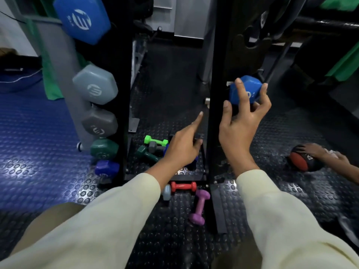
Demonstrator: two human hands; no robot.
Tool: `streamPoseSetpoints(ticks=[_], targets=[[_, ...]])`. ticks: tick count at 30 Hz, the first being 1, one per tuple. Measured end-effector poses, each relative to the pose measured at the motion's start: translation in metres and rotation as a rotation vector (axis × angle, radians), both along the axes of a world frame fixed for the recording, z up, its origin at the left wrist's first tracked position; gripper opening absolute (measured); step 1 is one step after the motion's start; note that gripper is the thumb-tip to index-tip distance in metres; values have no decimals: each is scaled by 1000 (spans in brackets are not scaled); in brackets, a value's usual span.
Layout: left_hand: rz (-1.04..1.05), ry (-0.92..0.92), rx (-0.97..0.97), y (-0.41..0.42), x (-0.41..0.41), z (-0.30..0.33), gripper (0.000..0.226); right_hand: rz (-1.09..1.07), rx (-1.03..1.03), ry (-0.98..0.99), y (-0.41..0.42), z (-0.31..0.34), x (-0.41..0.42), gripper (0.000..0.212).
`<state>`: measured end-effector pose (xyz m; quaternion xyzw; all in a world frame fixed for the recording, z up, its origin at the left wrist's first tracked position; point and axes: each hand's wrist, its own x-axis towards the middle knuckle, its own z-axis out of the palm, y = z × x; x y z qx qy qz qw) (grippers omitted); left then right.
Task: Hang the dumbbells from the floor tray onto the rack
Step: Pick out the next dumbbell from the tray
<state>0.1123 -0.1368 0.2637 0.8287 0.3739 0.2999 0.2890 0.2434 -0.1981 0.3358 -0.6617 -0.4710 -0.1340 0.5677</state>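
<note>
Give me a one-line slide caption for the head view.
Right hand grips a blue dumbbell at the rack; left hand points over the floor tray.

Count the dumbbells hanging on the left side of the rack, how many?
5, stacked top to bottom: big blue, light grey, dark grey, green, purple. The frame's top edge may hide more.

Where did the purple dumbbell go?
The purple dumbbell lies on the floor low in the middle of the head view, just below the red dumbbell and beside the foot of the black rack post.
</note>
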Motion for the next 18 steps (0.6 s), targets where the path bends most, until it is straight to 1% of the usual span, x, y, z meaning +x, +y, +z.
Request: streamPoseSetpoints(ticks=[3, 6, 10, 13, 16, 18], targets=[[39, 100, -76, 1, -22, -12, 90, 32, -33, 1, -4, -3, -4, 65], [76, 163, -101, 0, -46, -26, 84, 61, -37, 44, -10, 2, -10, 68], [141, 184, -107, 7, -65, -38, 80, 82, -59, 0, -24, 1, -29, 74], [151, 197, -146, 8, -75, -47, 79, 88, -72, -21, -30, -14, -43, 67], [162, 212, -150, 7, -89, -62, 77, 206, -96, -19, -32, -40, -53, 54], [175, 242, -160, 6, -97, -73, 76, 287, -189, -6, -30, -57, -58, 47]])
